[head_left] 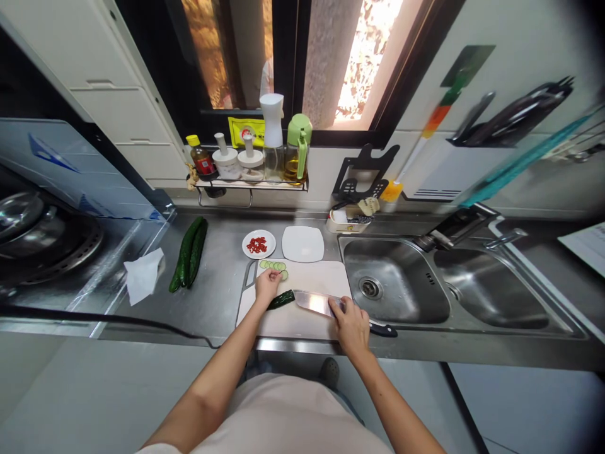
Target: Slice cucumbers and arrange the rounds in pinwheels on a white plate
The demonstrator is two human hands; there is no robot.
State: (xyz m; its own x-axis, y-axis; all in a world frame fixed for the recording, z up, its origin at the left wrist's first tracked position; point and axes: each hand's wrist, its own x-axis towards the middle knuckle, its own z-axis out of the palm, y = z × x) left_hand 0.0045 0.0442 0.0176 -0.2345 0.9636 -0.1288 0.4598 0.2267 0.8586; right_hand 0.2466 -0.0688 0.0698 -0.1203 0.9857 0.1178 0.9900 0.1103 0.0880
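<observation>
On the white cutting board (326, 277), several thin cucumber slices (270, 265) lie in an overlapping row near the far left corner. Just below that row, the fingertips of my left hand (267, 285) are pinched at the edge of a single cucumber slice (284, 275). A dark green cut piece of cucumber (282, 299) rests on the board, partly behind my left wrist. My right hand (351, 320) grips a kitchen knife (312, 302) by the rear of its blade, with the blade lying flat over the board and its tip beside the cucumber piece. The black handle sticks out past my hand.
Beyond the board stand a plate of chopped red pieces (256, 245) and a white square plate (302, 243). Whole cucumbers (190, 253) and a white paper (143, 275) lie left. A double sink (397, 277) adjoins the right side. Condiment bottles (297, 151) fill a shelf behind.
</observation>
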